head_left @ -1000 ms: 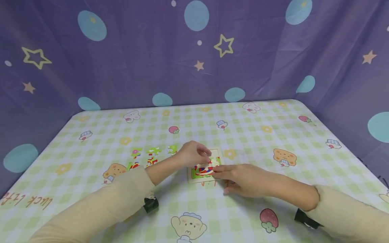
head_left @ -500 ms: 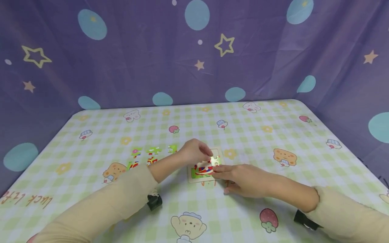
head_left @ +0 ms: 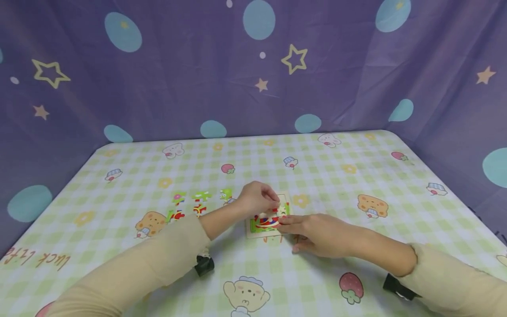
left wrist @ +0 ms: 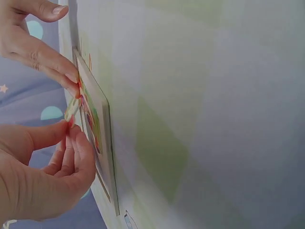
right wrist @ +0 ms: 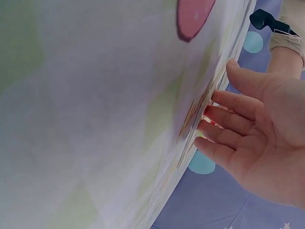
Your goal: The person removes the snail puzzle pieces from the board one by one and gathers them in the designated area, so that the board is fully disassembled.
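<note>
A small wooden jigsaw board [head_left: 248, 232] lies flat near the middle of the table, partly filled with red, blue and green pieces. Over its upper part my left hand [head_left: 255, 201] pinches a pale puzzle piece [left wrist: 71, 110] between thumb and fingertips. In the left wrist view that piece is tilted just off the board face. My right hand [head_left: 322, 234] rests its nearly straight fingertips on the board's right side; in the right wrist view the fingers [right wrist: 221, 136] reach the board's edge. Much of the picture is hidden behind the hands.
Left of the board lie several loose puzzle pieces, among them a green one [head_left: 202, 196], a red one [head_left: 200, 209] and a green one with eyes [head_left: 225, 194]. A checkered cloth [head_left: 317, 281] covers the table. A purple curtain [head_left: 178, 88] hangs behind it.
My left hand has shifted slightly right over the board, and the pale piece it pinches has turned and come down closer to the board. My right hand has stayed in place.
</note>
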`<state>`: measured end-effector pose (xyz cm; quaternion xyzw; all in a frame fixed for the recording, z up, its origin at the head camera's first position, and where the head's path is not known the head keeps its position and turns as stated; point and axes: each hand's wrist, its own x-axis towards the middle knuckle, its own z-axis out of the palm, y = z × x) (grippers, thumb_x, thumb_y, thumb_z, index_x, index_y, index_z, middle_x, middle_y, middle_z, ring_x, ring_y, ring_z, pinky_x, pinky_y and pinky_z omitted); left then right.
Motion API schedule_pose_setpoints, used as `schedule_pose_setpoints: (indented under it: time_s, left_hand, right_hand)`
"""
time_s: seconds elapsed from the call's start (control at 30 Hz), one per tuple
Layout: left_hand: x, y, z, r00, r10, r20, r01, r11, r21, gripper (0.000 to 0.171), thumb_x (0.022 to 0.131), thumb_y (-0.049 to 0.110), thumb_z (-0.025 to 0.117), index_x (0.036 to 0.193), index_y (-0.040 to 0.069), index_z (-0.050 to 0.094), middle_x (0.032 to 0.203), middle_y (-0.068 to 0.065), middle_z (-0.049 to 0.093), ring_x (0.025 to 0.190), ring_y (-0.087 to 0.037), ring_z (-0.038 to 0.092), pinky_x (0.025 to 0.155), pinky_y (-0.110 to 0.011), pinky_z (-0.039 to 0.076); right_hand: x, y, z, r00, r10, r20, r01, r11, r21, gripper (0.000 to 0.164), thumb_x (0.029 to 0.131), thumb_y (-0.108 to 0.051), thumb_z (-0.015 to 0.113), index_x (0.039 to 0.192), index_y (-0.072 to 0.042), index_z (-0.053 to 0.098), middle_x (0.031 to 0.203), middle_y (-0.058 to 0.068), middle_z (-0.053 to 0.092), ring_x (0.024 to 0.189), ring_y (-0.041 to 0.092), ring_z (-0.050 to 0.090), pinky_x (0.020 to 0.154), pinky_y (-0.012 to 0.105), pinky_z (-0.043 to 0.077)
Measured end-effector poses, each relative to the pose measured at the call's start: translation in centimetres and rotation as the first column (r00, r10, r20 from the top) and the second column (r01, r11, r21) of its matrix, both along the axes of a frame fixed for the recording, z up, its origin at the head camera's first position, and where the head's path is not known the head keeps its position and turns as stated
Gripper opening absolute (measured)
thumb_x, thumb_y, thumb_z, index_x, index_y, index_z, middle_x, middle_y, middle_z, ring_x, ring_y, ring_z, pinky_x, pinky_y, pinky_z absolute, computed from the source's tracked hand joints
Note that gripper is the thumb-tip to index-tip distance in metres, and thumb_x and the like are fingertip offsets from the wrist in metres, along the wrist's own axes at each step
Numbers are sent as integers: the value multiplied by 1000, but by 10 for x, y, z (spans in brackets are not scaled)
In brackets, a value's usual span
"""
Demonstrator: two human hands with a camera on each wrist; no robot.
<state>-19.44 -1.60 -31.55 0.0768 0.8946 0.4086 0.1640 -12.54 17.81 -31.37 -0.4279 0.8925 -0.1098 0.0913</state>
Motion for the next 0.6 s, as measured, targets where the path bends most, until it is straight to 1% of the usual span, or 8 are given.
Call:
schedule_pose_setpoints:
  time_s: [0.17, 0.33, 0.5, 0.6]
  left_hand:
    - [-1, 0, 2, 1000, 4, -18, -4, 999, 34, 4, 84, 13, 73, 83, 9, 71, 74, 0, 66, 67, -10, 56, 62, -18, 44]
    - [-3, -5, 4, 1000, 4, -27, -3, 1000, 10, 5, 83, 14, 74, 84, 10, 71, 74, 0, 65, 68, -11, 56, 64, -19, 44]
    - [-7, -15, 3, 999, 30, -29, -30, 1000, -8, 7, 81, 15, 76, 84, 11, 72, 72, 1, 64, 69, -11, 56, 64, -19, 42]
    - [-9, -22, 2, 999, 40, -23, -41, 999, -6, 8, 81, 16, 76, 86, 11, 73, 74, 1, 66, 69, -11, 56, 63, -19, 43]
  right_hand:
    - [0, 0, 0, 1000, 0, -5, 0, 1000, -3, 52, 90, -27, 66, 139, -15, 51, 147, 8, 48, 125, 22, 58, 93, 37, 54]
    - [-1, 0, -1, 1000, -4, -12, 4, 1000, -2, 52, 90, -28, 66, 139, -15, 52, 145, 9, 50, 127, 23, 56, 95, 39, 52]
    - [-1, 0, -1, 1000, -9, -12, 9, 1000, -2, 52, 90, -28, 66, 139, -15, 52, 144, 10, 51, 128, 23, 56, 95, 39, 52]
    - [-1, 0, 0, 1000, -11, -4, 11, 1000, -4, 52, 90, -27, 66, 139, -16, 52, 145, 9, 51, 127, 23, 56, 95, 38, 52]
